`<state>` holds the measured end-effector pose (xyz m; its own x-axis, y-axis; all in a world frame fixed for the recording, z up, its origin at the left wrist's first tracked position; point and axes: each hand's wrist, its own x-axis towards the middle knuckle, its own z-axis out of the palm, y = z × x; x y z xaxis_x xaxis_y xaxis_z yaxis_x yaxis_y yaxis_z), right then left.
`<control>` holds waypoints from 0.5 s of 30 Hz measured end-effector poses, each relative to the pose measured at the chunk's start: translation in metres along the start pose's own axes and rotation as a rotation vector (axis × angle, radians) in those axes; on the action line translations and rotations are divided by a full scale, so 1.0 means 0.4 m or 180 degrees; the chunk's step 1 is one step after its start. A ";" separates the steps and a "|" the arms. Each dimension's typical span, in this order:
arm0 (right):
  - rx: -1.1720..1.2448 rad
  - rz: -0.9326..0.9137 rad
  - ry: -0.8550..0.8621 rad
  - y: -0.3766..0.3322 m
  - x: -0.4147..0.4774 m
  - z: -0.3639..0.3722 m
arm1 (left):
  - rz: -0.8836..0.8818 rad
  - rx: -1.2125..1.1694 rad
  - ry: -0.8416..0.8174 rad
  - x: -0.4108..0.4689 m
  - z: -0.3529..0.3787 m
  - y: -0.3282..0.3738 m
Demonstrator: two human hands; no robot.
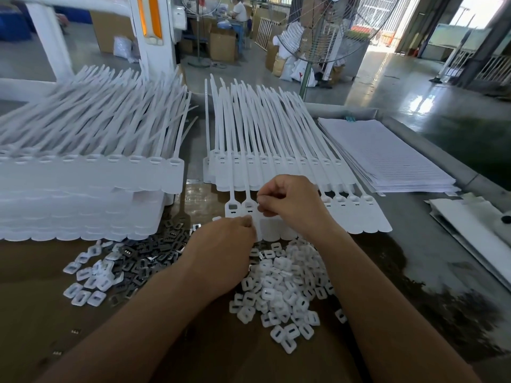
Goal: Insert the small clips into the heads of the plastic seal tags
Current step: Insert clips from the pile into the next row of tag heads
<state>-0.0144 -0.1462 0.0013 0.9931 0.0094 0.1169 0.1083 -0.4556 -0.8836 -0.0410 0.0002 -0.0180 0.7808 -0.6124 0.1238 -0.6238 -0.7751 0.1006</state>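
Observation:
A row of joined white seal tags (pixel 359 214) lies flat before me, heads toward the far side of the table. My right hand (pixel 290 204) hovers over the tag heads at the row's left part, fingers curled and pinching something small at a head; the piece itself is hidden. My left hand (pixel 221 250) rests just below, its fingertips pinched against the lower edge of the same tags. White plastic clips (pixel 284 288) lie in a loose heap under my forearms. Dark metal clips (pixel 149 258) are heaped to the left.
A tall stack of tag strips (pixel 83 189) fills the left of the table, another strip set (pixel 276 164) lies behind my hands. A pile of lined paper sheets (pixel 387 156) sits at the right. A floor fan (pixel 318 31) stands beyond the table.

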 end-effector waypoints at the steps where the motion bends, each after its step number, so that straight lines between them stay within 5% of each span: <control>1: -0.0002 0.0000 0.0018 0.000 0.005 0.004 | -0.0014 0.0004 -0.0012 0.001 -0.001 0.000; 7: -0.0598 -0.0181 0.0115 0.013 0.032 0.022 | -0.0011 0.0024 -0.0043 0.001 0.000 -0.001; 15: -0.0435 -0.0068 0.0507 0.030 0.042 0.010 | -0.0044 -0.0027 -0.0036 0.004 0.002 -0.003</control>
<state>0.0040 -0.1481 -0.0090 0.9698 -0.1156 0.2148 0.1114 -0.5734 -0.8116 -0.0390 0.0000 -0.0189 0.7898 -0.6033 0.1110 -0.6131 -0.7822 0.1106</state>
